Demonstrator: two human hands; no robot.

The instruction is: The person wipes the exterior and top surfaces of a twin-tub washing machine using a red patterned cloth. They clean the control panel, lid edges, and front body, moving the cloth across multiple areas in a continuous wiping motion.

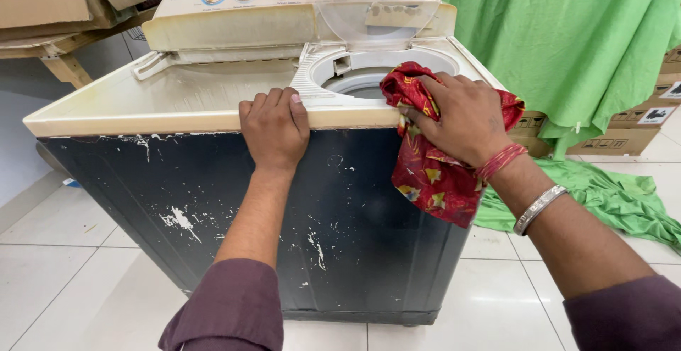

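Red patterned cloth (433, 174), soft and crumpled, at three o'clock of the washing machine (213, 96): its plastic top yellowed and matt, dark front panel (355, 223) scuffed, paint flaking. Clear glossy lid (379, 0) at twelve. Floor tiles (64, 280) shiny.

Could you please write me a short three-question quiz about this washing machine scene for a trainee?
1. True or false: the right hand grips a red patterned cloth at the front edge of the washing machine.
2. Where does the left hand rest?
A. on a dial
B. on the machine's front top edge
C. on the floor
3. Fill in: the clear lid over the round tub opening stands ____.

Key
1. True; part of the cloth hangs down the dark front panel.
2. B; its fingers curl over the cream edge, holding nothing.
3. Open; it is tipped up against the control panel.
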